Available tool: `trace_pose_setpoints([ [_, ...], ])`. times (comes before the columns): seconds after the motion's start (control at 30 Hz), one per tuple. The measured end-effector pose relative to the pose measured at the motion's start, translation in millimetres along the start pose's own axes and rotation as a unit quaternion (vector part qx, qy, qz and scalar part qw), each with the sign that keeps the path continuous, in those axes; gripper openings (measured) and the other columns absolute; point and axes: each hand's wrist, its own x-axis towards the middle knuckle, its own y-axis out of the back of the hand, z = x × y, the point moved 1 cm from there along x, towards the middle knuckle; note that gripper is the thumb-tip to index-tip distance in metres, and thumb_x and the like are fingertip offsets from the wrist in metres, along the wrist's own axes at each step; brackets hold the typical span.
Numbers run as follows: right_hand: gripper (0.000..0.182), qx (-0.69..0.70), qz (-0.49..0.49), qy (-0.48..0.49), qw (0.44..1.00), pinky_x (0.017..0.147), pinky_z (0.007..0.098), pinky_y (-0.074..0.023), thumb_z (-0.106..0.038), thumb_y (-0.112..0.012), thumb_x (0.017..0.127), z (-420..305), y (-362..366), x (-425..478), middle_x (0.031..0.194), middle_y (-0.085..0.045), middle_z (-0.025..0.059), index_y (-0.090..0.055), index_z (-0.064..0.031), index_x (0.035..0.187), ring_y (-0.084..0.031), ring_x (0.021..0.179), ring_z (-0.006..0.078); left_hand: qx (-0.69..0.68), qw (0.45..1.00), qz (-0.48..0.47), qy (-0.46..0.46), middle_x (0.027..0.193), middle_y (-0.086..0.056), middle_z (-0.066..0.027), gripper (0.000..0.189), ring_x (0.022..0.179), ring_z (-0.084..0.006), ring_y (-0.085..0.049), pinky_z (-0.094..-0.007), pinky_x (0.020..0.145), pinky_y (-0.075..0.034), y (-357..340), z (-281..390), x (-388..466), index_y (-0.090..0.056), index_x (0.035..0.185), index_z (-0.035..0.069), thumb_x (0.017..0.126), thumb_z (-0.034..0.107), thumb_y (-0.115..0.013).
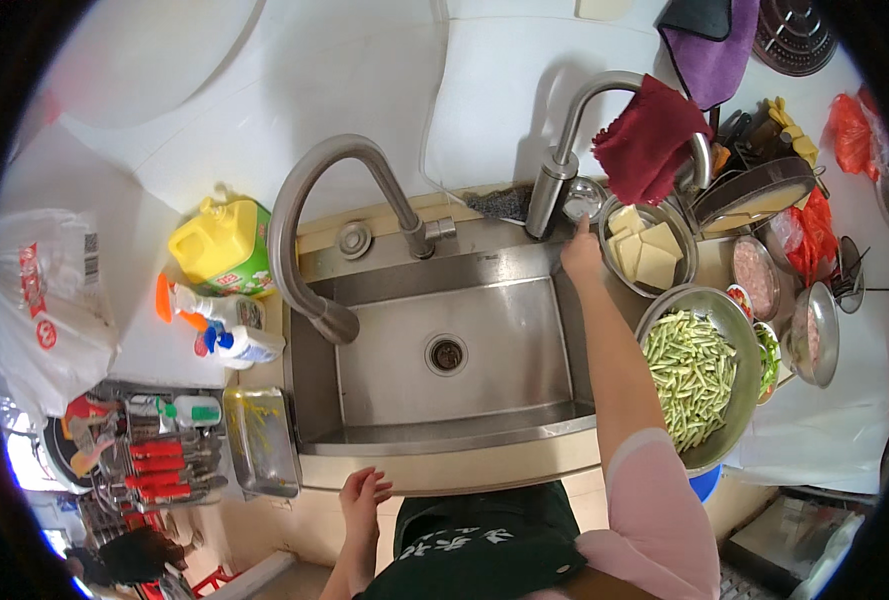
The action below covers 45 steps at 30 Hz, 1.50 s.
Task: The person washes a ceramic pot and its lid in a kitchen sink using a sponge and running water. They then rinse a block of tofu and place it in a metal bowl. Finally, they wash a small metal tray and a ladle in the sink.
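My right hand [581,251] reaches across the sink's right rim, one finger stretched toward a small round metal dish [585,196] behind it. Whether the fingertip touches that dish I cannot tell; the other fingers are mostly hidden. Just right of this hand stands a metal bowl [686,259] with pale yellow tofu-like slabs [656,255]. Beside my right forearm is a large metal bowl [744,390] full of cut green vegetable strips [688,379]. My left hand [365,491] hangs before the counter's front edge, fingers loosely bent and apart, holding nothing.
A stainless steel sink [414,360] lies before me, under a curved faucet [317,165]. A red cloth [643,142] drapes over a second faucet [564,161]. Bottles, a yellow jug [223,240] and a metal tray [262,442] line the left. Minced meat fills a bowl [756,277].
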Motion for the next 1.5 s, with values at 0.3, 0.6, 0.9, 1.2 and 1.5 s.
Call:
trace_pose_setpoints([
  [0.3, 0.018, -0.103, 0.013, -0.061, 0.993, 0.064, 0.0399, -0.0496, -0.019, -0.042, 0.085, -26, -16, 6, 0.078, -0.061, 0.0152, -0.056, -0.0072, 0.083, -0.061, 0.075, 0.0310, -0.018, 0.997, 0.066, 0.020, 0.093, -0.057, -0.0106, 0.019, 0.074, -0.0185, -0.059, -0.0274, 0.060, -0.048, 48, 6, 19, -0.049, 0.101, 0.002, 0.086, 0.014, -0.048],
  [0.6, 0.017, -0.038, 0.001, -0.065, 0.997, 0.065, 0.0399, -0.0492, -0.019, -0.052, 0.079, -25, -3, 22, 0.082, -0.062, 0.0156, -0.060, -0.0044, 0.078, -0.061, 0.076, 0.0314, -0.050, 0.998, 0.044, 0.013, 0.093, -0.057, -0.0103, 0.018, 0.074, -0.0186, -0.059, -0.0271, 0.060, -0.048, 22, 12, 24, -0.050, 0.100, 0.003, 0.086, 0.014, -0.049],
  [0.9, 0.009, -0.213, -0.040, 0.106, 0.970, 0.063, 0.0352, -0.0507, -0.010, -0.051, 0.075, -25, 6, 23, 0.078, -0.062, 0.0103, -0.060, -0.0078, 0.076, -0.062, 0.076, 0.0254, -0.056, 0.996, 0.062, 0.013, 0.093, -0.058, -0.0110, 0.019, 0.075, -0.0196, -0.060, -0.0278, 0.061, -0.050, 2, 6, 11, -0.050, 0.101, 0.002, 0.086, 0.014, -0.049],
  [1.2, 0.015, -0.338, -0.160, 0.269, 0.887, 0.063, 0.0299, -0.0512, -0.010, -0.052, 0.074, -29, 18, 30, 0.082, -0.064, 0.0053, -0.066, -0.0109, 0.079, -0.062, 0.079, 0.0199, -0.068, 0.997, 0.031, 0.001, 0.093, -0.058, -0.0118, 0.020, 0.075, -0.0205, -0.060, -0.0283, 0.061, -0.050, -27, 8, 0, -0.051, 0.101, 0.002, 0.085, 0.015, -0.050],
  [1.5, 0.017, -0.356, -0.204, 0.249, 0.877, 0.066, 0.0310, -0.0504, -0.010, -0.052, 0.076, -34, 19, 31, 0.090, -0.064, 0.0053, -0.066, -0.0117, 0.085, -0.062, 0.084, 0.0212, -0.078, 0.991, 0.112, 0.006, 0.093, -0.058, -0.0121, 0.020, 0.077, -0.0202, -0.059, -0.0277, 0.063, -0.049, -11, -1, -17, -0.051, 0.101, 0.001, 0.085, 0.014, -0.049],
])
